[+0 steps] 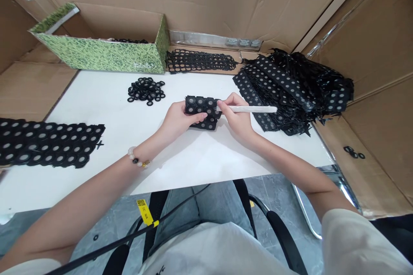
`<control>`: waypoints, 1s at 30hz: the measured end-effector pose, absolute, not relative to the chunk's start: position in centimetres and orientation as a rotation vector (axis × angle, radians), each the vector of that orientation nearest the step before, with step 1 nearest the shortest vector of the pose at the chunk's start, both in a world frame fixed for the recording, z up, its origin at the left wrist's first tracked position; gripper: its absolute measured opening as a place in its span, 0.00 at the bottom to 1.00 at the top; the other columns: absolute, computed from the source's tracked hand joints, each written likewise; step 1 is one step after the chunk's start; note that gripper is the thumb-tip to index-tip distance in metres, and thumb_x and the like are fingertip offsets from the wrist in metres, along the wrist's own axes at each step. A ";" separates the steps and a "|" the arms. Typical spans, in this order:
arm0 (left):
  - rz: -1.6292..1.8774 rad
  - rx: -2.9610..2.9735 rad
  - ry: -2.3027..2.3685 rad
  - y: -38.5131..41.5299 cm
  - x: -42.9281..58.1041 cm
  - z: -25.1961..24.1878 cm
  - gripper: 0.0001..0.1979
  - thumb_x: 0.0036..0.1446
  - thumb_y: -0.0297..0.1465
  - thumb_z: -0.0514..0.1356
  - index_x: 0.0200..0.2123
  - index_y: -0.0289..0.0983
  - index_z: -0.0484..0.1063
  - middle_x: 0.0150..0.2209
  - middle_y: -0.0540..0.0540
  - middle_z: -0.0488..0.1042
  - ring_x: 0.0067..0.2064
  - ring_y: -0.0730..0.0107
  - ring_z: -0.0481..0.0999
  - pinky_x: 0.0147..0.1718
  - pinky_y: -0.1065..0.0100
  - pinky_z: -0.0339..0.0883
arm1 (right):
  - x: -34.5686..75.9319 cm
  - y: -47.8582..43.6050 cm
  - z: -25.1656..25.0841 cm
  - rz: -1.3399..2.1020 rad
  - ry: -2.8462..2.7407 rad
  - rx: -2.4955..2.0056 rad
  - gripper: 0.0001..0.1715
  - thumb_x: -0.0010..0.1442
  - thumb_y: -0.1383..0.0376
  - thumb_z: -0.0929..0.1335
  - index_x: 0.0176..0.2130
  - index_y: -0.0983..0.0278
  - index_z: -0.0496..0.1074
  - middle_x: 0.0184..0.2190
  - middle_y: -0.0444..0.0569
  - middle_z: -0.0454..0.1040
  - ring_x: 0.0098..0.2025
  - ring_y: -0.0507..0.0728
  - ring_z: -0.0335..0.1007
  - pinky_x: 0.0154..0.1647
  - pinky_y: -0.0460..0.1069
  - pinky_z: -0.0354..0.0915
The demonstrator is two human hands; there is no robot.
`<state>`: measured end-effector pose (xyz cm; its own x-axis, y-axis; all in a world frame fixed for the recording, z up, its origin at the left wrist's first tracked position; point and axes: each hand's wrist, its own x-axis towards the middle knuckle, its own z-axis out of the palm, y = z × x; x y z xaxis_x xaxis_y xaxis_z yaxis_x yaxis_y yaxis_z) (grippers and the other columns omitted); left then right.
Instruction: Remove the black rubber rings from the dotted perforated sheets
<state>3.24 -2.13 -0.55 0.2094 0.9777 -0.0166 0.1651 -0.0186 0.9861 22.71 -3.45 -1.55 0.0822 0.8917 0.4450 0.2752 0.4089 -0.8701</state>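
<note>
Head view — above the lap (213, 210) at six o'clock, facing down and forward, close over the table (200, 161) — cardboard (209, 0) at twelve.

The person wears a white short-sleeved T-shirt (222, 251) with a small black print (160, 270) on its front, faded blue jeans (206, 208), and a bracelet (135, 160) of pale, black and gold-coloured beads on the left wrist (146, 149).

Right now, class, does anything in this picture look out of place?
Yes: a black ring on the floor and several rings on the cardboard at right look strayed from the ring pile on the white table.
</note>
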 end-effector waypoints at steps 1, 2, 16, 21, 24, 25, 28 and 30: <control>0.956 1.420 1.163 -2.0 3.1 -0.6 0.17 0.42 0.39 0.72 0.29 0.33 0.75 0.27 0.47 0.79 0.31 0.64 0.77 0.33 0.65 0.70 | 22.9 -3.4 -1.4 0.665 -1.467 -1.102 0.24 0.62 0.48 0.71 0.25 0.59 0.65 0.22 0.42 0.69 0.26 0.53 0.64 0.29 0.49 0.61; 0.957 1.426 1.170 -1.9 3.0 -0.6 0.16 0.43 0.39 0.72 0.29 0.33 0.75 0.27 0.47 0.79 0.30 0.65 0.76 0.32 0.66 0.69 | 23.1 -3.3 -1.3 0.694 -1.484 -1.103 0.24 0.61 0.48 0.72 0.25 0.59 0.65 0.22 0.42 0.69 0.25 0.53 0.64 0.28 0.49 0.60; 0.803 1.647 1.024 -2.7 3.5 -0.5 0.14 0.46 0.39 0.69 0.31 0.34 0.80 0.31 0.48 0.80 0.32 0.68 0.74 0.32 0.69 0.66 | 23.6 -3.4 0.5 0.882 -1.649 -0.952 0.25 0.59 0.44 0.72 0.28 0.60 0.68 0.36 0.49 0.81 0.42 0.59 0.78 0.46 0.55 0.72; 0.668 1.708 0.984 -2.2 3.2 -0.3 0.14 0.49 0.40 0.66 0.24 0.34 0.73 0.24 0.51 0.73 0.28 0.71 0.68 0.27 0.71 0.59 | 23.8 -3.3 0.2 0.961 -1.664 -0.981 0.23 0.59 0.47 0.73 0.27 0.60 0.68 0.36 0.51 0.83 0.44 0.60 0.80 0.49 0.56 0.72; 0.681 1.698 1.043 -2.2 3.1 -0.2 0.17 0.49 0.41 0.66 0.21 0.36 0.69 0.21 0.53 0.68 0.25 0.73 0.63 0.25 0.71 0.56 | 24.1 -3.1 0.3 0.946 -1.682 -0.961 0.23 0.60 0.48 0.72 0.26 0.60 0.67 0.37 0.52 0.83 0.44 0.61 0.81 0.49 0.57 0.71; 0.693 1.704 1.056 -2.2 3.1 -0.2 0.17 0.49 0.41 0.66 0.20 0.36 0.68 0.20 0.53 0.67 0.25 0.74 0.62 0.25 0.71 0.55 | 24.1 -3.1 0.3 0.940 -1.690 -0.959 0.22 0.60 0.49 0.72 0.26 0.60 0.67 0.38 0.52 0.83 0.44 0.61 0.81 0.49 0.57 0.71; 0.730 1.741 1.070 -2.5 3.2 -0.2 0.17 0.50 0.41 0.66 0.20 0.36 0.67 0.20 0.53 0.66 0.25 0.74 0.60 0.24 0.71 0.54 | 24.2 -3.0 0.1 0.891 -1.743 -0.976 0.21 0.61 0.50 0.71 0.27 0.60 0.66 0.40 0.52 0.83 0.44 0.60 0.80 0.49 0.57 0.71; 0.761 1.757 1.061 -2.7 3.4 -0.3 0.16 0.51 0.40 0.65 0.20 0.36 0.68 0.21 0.53 0.66 0.26 0.73 0.61 0.25 0.71 0.54 | 24.1 -2.9 -0.2 0.823 -1.788 -0.993 0.21 0.61 0.51 0.71 0.27 0.60 0.66 0.42 0.52 0.83 0.44 0.60 0.80 0.49 0.57 0.71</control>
